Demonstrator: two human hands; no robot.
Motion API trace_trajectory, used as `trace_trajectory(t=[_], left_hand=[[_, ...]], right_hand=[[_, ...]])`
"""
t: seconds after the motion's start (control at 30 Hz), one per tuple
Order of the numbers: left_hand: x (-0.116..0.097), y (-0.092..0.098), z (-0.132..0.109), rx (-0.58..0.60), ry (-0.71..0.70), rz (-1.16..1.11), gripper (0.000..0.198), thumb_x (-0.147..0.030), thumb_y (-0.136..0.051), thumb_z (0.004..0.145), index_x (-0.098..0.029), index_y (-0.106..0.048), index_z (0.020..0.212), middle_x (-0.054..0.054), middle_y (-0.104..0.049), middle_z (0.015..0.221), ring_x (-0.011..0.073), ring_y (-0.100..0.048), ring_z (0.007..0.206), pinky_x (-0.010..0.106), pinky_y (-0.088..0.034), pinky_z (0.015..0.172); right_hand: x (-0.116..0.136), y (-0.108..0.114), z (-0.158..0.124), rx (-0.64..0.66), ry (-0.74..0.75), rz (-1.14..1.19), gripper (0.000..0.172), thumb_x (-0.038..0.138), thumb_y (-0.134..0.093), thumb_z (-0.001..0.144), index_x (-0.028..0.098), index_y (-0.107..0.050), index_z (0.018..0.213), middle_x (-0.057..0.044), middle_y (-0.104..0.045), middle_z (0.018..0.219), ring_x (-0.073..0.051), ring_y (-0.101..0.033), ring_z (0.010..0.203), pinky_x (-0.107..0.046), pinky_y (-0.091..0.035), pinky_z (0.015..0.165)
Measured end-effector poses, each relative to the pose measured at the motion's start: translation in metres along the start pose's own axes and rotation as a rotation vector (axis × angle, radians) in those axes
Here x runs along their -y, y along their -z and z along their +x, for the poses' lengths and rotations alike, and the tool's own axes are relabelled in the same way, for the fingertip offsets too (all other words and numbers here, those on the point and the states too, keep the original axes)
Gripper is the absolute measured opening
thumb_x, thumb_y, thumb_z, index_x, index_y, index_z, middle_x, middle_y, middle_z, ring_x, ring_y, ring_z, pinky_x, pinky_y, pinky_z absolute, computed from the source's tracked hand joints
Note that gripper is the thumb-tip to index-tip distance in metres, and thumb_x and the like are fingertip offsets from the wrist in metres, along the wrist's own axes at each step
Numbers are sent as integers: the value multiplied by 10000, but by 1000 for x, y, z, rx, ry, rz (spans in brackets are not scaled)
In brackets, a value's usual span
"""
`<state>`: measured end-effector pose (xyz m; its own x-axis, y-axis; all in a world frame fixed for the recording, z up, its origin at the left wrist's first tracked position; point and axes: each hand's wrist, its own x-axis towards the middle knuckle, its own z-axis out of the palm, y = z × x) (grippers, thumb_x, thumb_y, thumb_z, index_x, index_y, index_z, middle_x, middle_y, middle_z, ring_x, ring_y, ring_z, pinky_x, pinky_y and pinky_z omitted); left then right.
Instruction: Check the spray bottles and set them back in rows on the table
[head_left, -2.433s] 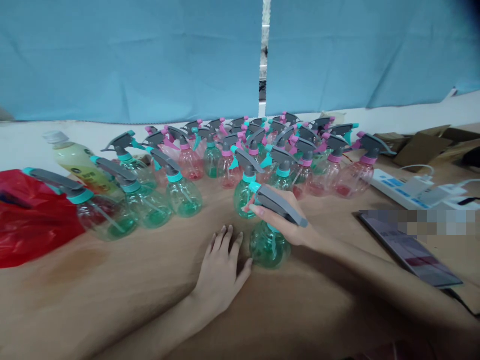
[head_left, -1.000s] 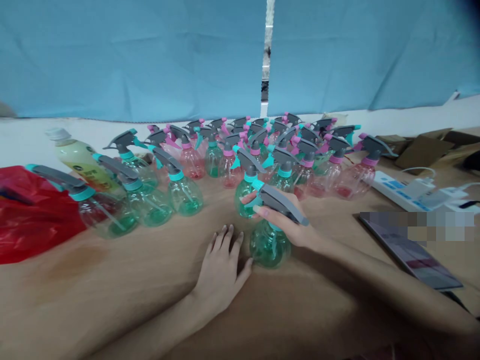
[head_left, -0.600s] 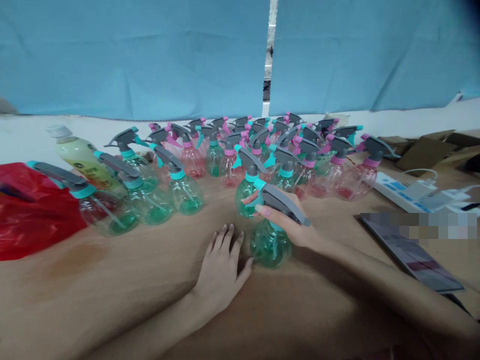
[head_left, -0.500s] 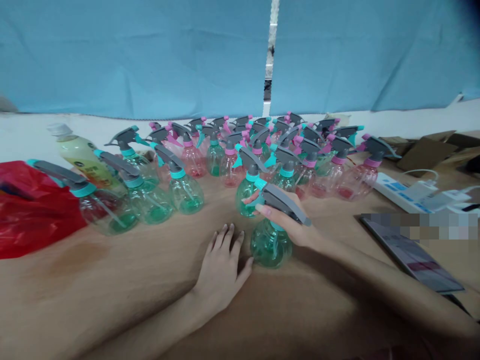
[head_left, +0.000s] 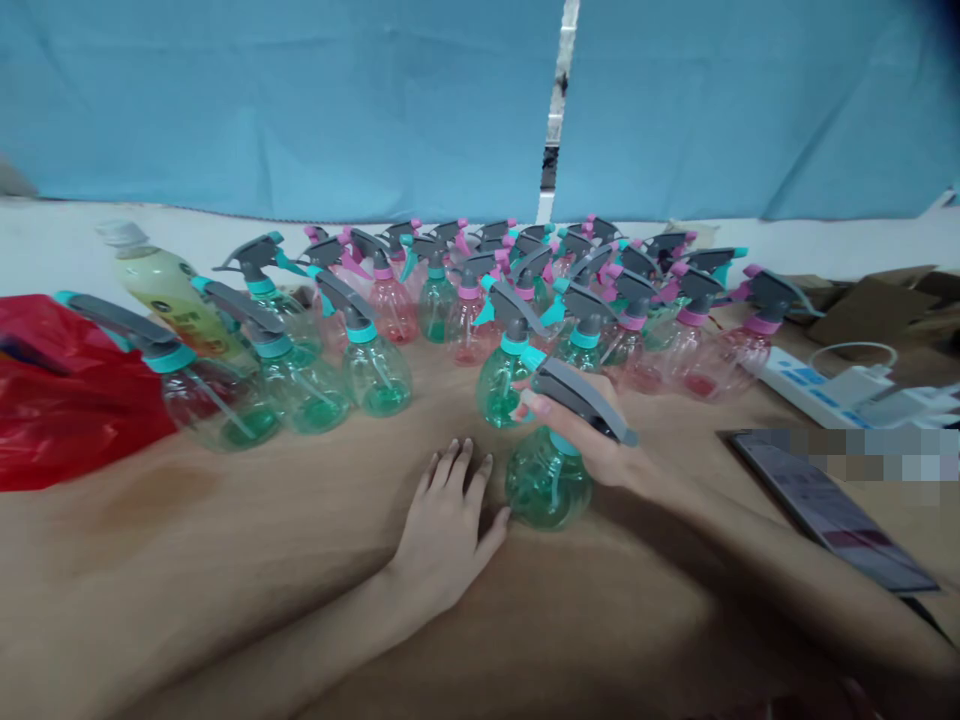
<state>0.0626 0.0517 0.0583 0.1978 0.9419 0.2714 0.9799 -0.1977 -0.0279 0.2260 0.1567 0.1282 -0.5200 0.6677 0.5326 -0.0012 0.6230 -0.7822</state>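
A: What has changed for us since the earlier frames?

B: Mostly our view: the pale vertical strip [head_left: 559, 85] between the sheets of blue cloth [head_left: 300, 110] stands farther right, and the crowd of pink and green spray bottles [head_left: 392, 305] has slid right and up with it. The round spray bottle of clear green plastic [head_left: 544, 490] keeps its place, upright on the brown wooden tabletop [head_left: 285, 510], just in front of another teal-collared green bottle [head_left: 495, 385].

A: And our fingers?

B: A second ago a fingertip of our right hand [head_left: 606, 462] poked out well past the nozzle; now it is drawn in closer to it.

A: How is that arm set?

B: It comes in from the lower right, the hand wrapped around the neck under the grey sprayer head [head_left: 577, 385] — clamped on the bottle, fingers forward below the nozzle. How far the trigger is pressed, we cannot tell.

A: Our other one?

B: Our left hand [head_left: 441, 530] lies palm down on the wood, fingers spread and holding nothing, apart from the right. Its thumb tip ends just beside the bottle's base — touching or not, we cannot tell.
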Motion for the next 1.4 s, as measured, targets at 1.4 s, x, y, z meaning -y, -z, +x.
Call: trace_trajectory(t=[1.4], left_hand=[[0, -2, -1, -55, -7, -35, 470, -365, -476, 890, -60, -531, 1244, 219, -511, 1339, 355, -443, 1262, 509, -422, 972]], right_hand=[[-3, 15, -47, -42, -3, -485, 605, 530, -720, 681, 217, -524, 1159, -89, -594, 1025, -271, -576, 929, -465, -495, 806]])
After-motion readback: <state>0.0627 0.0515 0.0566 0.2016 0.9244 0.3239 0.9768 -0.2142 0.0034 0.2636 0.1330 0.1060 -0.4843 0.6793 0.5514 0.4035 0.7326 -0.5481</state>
